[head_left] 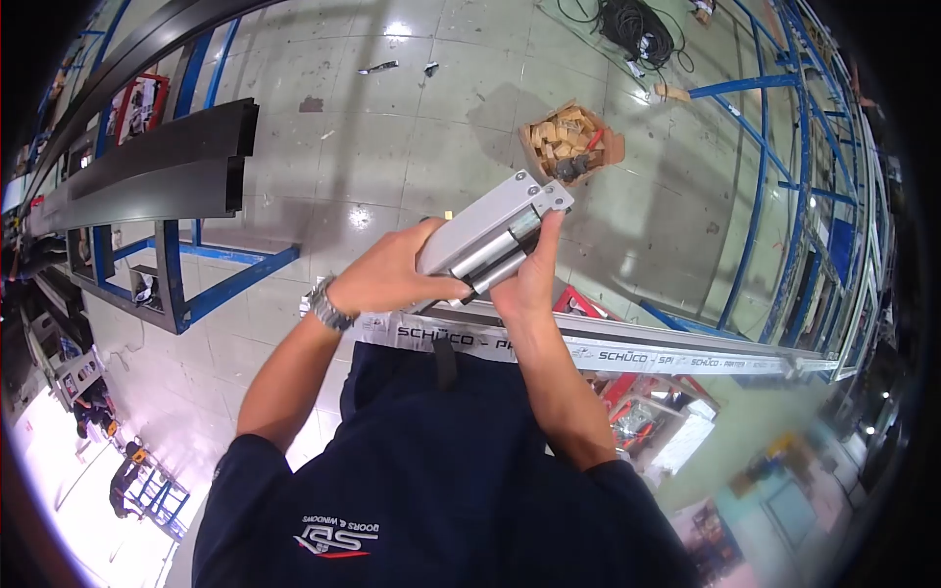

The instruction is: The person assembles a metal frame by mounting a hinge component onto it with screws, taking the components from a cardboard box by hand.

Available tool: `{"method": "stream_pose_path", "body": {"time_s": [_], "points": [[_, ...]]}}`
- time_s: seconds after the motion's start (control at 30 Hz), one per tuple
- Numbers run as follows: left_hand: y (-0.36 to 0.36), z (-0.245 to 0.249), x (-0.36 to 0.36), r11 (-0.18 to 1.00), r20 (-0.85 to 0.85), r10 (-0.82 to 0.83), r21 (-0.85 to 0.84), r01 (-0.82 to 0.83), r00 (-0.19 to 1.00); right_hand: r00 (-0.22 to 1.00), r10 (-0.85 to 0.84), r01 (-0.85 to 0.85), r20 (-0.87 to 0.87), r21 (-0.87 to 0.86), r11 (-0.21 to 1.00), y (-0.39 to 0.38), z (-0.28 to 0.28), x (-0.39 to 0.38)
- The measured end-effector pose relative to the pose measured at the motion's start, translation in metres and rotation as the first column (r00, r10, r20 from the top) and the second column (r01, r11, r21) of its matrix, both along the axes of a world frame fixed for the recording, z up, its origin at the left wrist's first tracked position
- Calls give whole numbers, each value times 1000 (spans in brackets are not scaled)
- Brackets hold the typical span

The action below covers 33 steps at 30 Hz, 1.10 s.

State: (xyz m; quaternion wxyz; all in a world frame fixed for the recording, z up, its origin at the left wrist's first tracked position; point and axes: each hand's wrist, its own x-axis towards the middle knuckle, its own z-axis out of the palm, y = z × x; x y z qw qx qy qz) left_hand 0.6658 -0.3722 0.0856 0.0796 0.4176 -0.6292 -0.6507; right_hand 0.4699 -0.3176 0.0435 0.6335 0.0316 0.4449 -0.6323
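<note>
A worker in a dark shirt stood over the tiled workshop floor [392, 127]. A long taped profile [647, 355] lay crosswise just below both hands. Well out to the left of the left hand, black profiles [147, 181] rested on a blue steel rack [230, 284]. Beyond the right hand, a cardboard box of wooden blocks [567, 142] sat on the floor. Both hands gripped a short grey aluminium section [485, 235]. The left hand [387, 279], a watch [331, 314] at its wrist, wrapped over the section's side. The right hand [529, 279] clasped its lower end, one finger stretched along the edge. The section was held tilted in the air above the long profile, on no support. The work appeared to be in mid-course: the piece was in hand, with nothing seen fitted and no setting-down yet.
</note>
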Motion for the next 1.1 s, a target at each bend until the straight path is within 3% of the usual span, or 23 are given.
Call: {"method": "stream_pose_path", "body": {"time_s": [0.17, 0.33, 0.53, 0.67, 0.77, 0.87, 0.9, 1.1], "points": [[-30, -21, 30, 951, -160, -74, 285, 118, 984, 996, 90, -90, 10, 63, 994, 9, -2, 2], [-45, -49, 45, 921, -126, -254, 273, 279, 959, 937, 350, -343, 5, 208, 916, 7, -12, -48], [-66, -63, 33, 858, -95, -406, 303, 415, 909, 709, 686, -583, -165, 411, 701, -3, -9, -70], [-60, -72, 31, 887, -146, -409, 166, 430, 901, 539, 819, -750, -197, 331, 573, 3, -18, -93], [-62, -63, 17, 826, -67, -492, 280, 490, 868, 452, 863, -773, -224, 385, 505, 3, -18, -105], [-44, -84, 11, 884, -95, -454, 77, 461, 886, 308, 916, -785, -258, 475, 398, 8, -22, -118], [-43, -85, 9, 875, -74, -471, 86, 476, 879, 254, 930, -783, -264, 509, 358, 12, -25, -121], [-31, -92, 2, 858, -25, -502, 113, 502, 864, 259, 922, -785, -287, 493, 374, 33, -32, -116]]}}
